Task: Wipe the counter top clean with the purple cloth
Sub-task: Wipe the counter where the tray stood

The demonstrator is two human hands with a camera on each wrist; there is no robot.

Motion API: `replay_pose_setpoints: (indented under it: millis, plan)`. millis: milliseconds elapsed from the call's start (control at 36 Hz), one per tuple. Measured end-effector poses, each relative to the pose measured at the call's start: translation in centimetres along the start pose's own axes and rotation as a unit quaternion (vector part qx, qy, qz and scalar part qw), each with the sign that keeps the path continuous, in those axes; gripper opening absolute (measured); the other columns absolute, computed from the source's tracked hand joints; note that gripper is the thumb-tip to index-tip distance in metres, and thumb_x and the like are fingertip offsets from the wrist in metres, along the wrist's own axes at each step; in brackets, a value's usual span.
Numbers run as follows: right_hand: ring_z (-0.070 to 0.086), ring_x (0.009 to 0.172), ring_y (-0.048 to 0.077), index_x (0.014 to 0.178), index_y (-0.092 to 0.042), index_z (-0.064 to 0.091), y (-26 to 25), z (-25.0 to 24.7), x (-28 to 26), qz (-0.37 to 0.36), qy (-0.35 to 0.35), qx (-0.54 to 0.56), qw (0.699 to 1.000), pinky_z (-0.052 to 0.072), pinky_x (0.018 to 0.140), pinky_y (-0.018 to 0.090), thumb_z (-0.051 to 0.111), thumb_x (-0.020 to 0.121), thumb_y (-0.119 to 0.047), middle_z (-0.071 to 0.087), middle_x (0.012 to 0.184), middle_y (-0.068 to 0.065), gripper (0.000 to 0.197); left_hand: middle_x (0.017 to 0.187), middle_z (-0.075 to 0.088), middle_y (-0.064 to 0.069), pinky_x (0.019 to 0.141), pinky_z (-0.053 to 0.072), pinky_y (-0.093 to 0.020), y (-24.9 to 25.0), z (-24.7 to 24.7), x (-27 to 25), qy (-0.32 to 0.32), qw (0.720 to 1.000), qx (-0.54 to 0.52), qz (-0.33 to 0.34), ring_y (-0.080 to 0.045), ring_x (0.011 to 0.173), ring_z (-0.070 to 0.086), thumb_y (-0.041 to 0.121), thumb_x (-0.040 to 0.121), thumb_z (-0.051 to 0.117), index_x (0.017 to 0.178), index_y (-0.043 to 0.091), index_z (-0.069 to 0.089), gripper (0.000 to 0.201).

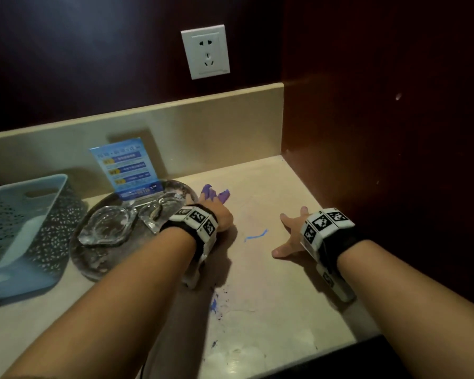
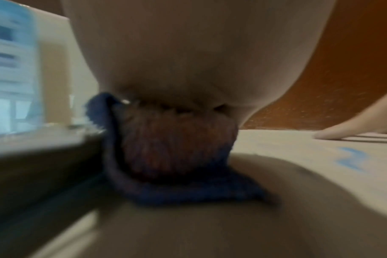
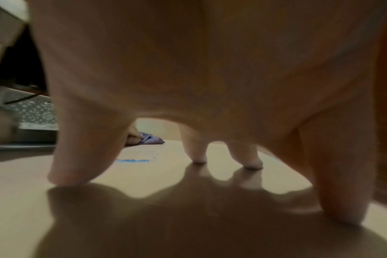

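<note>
The purple cloth [image 1: 217, 194] lies bunched on the beige counter top [image 1: 274, 283], close to the glass tray's right rim. My left hand [image 1: 212, 207] grips it, with the fingers curled round the wad and the palm over it. In the left wrist view the cloth [image 2: 179, 176] bulges out below the palm [image 2: 188, 61]. My right hand [image 1: 290, 234] rests on the counter to the right with its fingers spread, and its fingertips [image 3: 199, 159] touch the surface. A blue streak [image 1: 256, 235] lies between the two hands. More blue smears [image 1: 214, 306] sit nearer to me.
A round glass tray [image 1: 93, 265] on the left carries a glass ashtray [image 1: 107, 227] and a blue card [image 1: 127, 170]. A blue perforated basket [image 1: 19, 228] stands at the far left. A backsplash [image 1: 203, 132] runs behind, a dark wall [image 1: 381, 160] closes the right side, and a socket [image 1: 205, 51] sits above.
</note>
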State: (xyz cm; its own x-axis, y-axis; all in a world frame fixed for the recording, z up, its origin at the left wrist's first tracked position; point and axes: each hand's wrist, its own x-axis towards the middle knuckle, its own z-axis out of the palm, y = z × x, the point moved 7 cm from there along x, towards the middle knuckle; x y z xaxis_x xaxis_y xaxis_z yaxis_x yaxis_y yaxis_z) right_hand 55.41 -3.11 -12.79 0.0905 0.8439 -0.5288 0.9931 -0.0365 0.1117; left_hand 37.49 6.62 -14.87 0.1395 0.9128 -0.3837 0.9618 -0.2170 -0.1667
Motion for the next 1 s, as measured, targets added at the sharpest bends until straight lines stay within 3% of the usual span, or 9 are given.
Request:
replay_pose_setpoints:
  millis: [83, 278, 444, 528, 639, 722, 806, 917, 1000]
  plan:
    - [0.014, 0.145, 0.032, 0.153, -0.029, 0.001, 0.0, -0.1, -0.1, 0.005, -0.003, -0.010, 1.000, 0.024, 0.112, 0.045, 0.050, 0.075, -0.077, 0.010, 0.159, 0.012, 0.104, 0.161, -0.005, -0.002, 0.118, -0.002, -0.055, -0.2, 0.7, -1.2, 0.014, 0.999, -0.050, 0.011, -0.018, 0.149, -0.006, 0.032, 0.090, 0.029, 0.150, 0.015, 0.009, 0.066]
    - [0.029, 0.140, 0.031, 0.153, -0.027, 0.005, -0.1, -0.5, -0.8, 0.001, 0.022, -0.030, 0.999, 0.032, 0.106, 0.041, 0.051, 0.074, -0.078, 0.022, 0.157, 0.010, 0.105, 0.160, 0.003, -0.008, 0.117, -0.004, -0.052, 1.2, 1.5, -5.4, 0.010, 0.997, -0.057, 0.043, -0.027, 0.148, 0.003, 0.038, 0.092, 0.029, 0.147, 0.018, 0.017, 0.060]
    - [0.031, 0.140, 0.029, 0.153, -0.024, 0.009, -0.1, -0.7, -1.5, -0.003, 0.041, -0.041, 0.998, 0.032, 0.105, 0.039, 0.048, 0.077, -0.077, 0.023, 0.156, 0.011, 0.101, 0.155, 0.021, -0.012, 0.112, 0.028, -0.045, 1.3, 3.2, -8.8, 0.013, 0.991, -0.107, 0.085, -0.031, 0.139, 0.031, 0.036, 0.094, 0.031, 0.135, 0.008, 0.036, 0.050]
    - [0.028, 0.141, 0.027, 0.153, -0.024, 0.008, -0.1, -0.7, -1.6, -0.002, 0.042, -0.037, 0.998, 0.031, 0.107, 0.038, 0.049, 0.076, -0.077, 0.021, 0.157, 0.010, 0.102, 0.146, 0.036, -0.013, 0.105, 0.037, -0.039, 1.6, 3.4, -10.7, 0.029, 0.982, -0.143, 0.117, -0.029, 0.132, 0.039, 0.031, 0.096, 0.035, 0.124, 0.008, 0.045, 0.038]
    - [0.027, 0.142, 0.027, 0.153, -0.023, 0.009, -0.2, -0.9, -1.9, -0.006, 0.048, -0.036, 0.998, 0.030, 0.107, 0.037, 0.049, 0.078, -0.075, 0.020, 0.157, 0.010, 0.099, 0.149, 0.039, -0.007, 0.102, 0.039, -0.031, 1.3, 3.4, -11.9, 0.047, 0.976, -0.154, 0.144, -0.030, 0.126, 0.048, 0.023, 0.095, 0.041, 0.130, 0.012, 0.048, 0.037]
    - [0.030, 0.140, 0.027, 0.153, -0.023, 0.011, -0.2, -1.0, -1.8, -0.007, 0.055, -0.037, 0.998, 0.032, 0.106, 0.037, 0.049, 0.077, -0.076, 0.023, 0.157, 0.010, 0.100, 0.130, 0.059, -0.006, 0.091, 0.038, -0.023, 0.4, 2.5, -12.1, 0.078, 0.968, -0.195, 0.139, -0.028, 0.117, 0.055, 0.022, 0.096, 0.044, 0.124, 0.016, 0.056, 0.032]
    - [0.033, 0.139, 0.027, 0.153, -0.025, 0.012, -0.1, -0.8, -1.6, -0.007, 0.060, -0.033, 0.998, 0.033, 0.104, 0.037, 0.050, 0.076, -0.077, 0.025, 0.156, 0.009, 0.101, 0.125, 0.064, -0.005, 0.095, 0.041, -0.023, -0.9, 0.5, -12.0, 0.123, 0.947, -0.276, 0.107, -0.024, 0.117, 0.057, 0.025, 0.096, 0.047, 0.125, 0.019, 0.059, 0.033]
    - [0.031, 0.140, 0.028, 0.153, -0.025, 0.010, -0.1, -0.7, -1.3, -0.002, 0.055, -0.031, 0.998, 0.032, 0.106, 0.037, 0.049, 0.076, -0.077, 0.024, 0.156, 0.010, 0.102, 0.130, 0.060, 0.001, 0.090, 0.028, -0.007, -1.4, -2.2, -11.1, 0.189, 0.914, -0.349, 0.083, -0.010, 0.120, 0.053, 0.015, 0.095, 0.048, 0.135, 0.019, 0.051, 0.040]
    - [0.032, 0.139, 0.028, 0.153, -0.024, 0.011, -0.1, -0.7, -1.1, -0.003, 0.050, -0.026, 0.998, 0.033, 0.103, 0.037, 0.051, 0.076, -0.076, 0.026, 0.155, 0.010, 0.101, 0.133, 0.059, -0.002, 0.099, 0.033, -0.015, -0.7, -1.9, -9.9, 0.177, 0.917, -0.349, 0.072, -0.016, 0.124, 0.052, 0.012, 0.093, 0.048, 0.136, 0.018, 0.050, 0.044]
